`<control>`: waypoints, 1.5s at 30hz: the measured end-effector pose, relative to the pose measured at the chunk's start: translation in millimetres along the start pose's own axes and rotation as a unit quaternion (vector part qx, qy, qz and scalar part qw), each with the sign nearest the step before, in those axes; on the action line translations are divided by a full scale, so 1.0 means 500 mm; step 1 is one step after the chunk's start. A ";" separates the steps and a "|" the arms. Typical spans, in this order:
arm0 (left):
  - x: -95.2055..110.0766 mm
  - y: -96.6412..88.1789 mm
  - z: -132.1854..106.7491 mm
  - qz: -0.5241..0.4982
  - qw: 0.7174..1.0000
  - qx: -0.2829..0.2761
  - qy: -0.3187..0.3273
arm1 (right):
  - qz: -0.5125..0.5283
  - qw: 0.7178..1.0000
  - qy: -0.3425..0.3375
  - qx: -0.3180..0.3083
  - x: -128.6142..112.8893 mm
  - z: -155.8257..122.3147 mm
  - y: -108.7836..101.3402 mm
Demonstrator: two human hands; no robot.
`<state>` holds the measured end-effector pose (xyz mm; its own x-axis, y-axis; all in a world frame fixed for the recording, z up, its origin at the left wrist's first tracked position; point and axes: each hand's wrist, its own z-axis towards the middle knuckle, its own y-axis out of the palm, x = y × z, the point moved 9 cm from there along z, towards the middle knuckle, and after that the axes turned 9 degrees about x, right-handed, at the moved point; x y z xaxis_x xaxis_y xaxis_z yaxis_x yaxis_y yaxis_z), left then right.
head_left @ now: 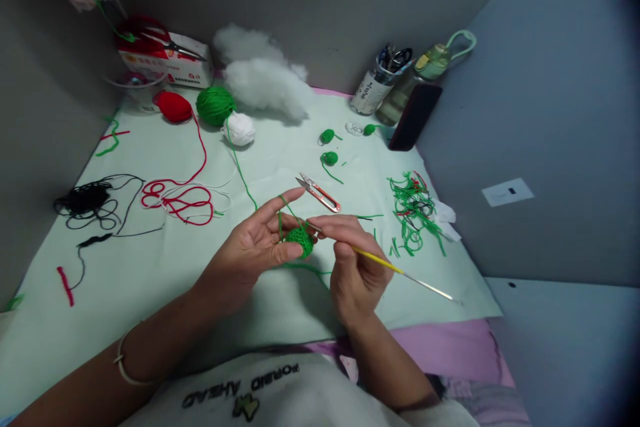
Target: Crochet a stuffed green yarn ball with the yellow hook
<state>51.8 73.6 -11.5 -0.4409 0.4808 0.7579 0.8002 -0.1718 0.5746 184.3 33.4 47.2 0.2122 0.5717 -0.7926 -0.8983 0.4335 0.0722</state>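
Between the thumb and fingers of my left hand (250, 243) is a small green crocheted piece (300, 241). Green yarn (243, 177) loops over that hand's raised index finger and runs back to the green yarn ball (215, 105). My right hand (357, 260) grips a crochet hook (379, 260) with a yellow middle and metal ends. The hook's far tip meets the upper right edge of the crocheted piece; its other end points down to the right. Just beyond my hands lie red-handled thread snips (320, 193).
White stuffing (265, 77), a red yarn ball (173, 107) and a white yarn ball (239, 129) sit at the back. Small green pieces (329, 158) lie mid-table. Yarn scraps (413, 213) are at right, a phone (416, 117) leans on a bottle (434, 61), and black yarn (87, 200) lies left.
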 end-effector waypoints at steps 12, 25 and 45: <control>0.032 -0.002 0.005 0.059 0.997 0.029 0.033 | 0.046 0.993 0.078 -0.071 0.022 0.015 0.007; 0.033 -0.011 0.002 0.070 0.997 0.017 0.025 | 0.103 0.984 0.138 -0.034 0.035 0.009 0.002; 0.000 0.016 -0.012 -0.034 0.999 0.015 -0.038 | -0.074 0.985 -0.152 -0.043 -0.047 -0.019 0.001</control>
<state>55.9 67.3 -4.8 -0.4633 0.5551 0.6908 0.7821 -0.1104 0.6133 175.5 13.6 60.0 0.4371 0.6950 -0.5710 -0.8755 0.4742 -0.0931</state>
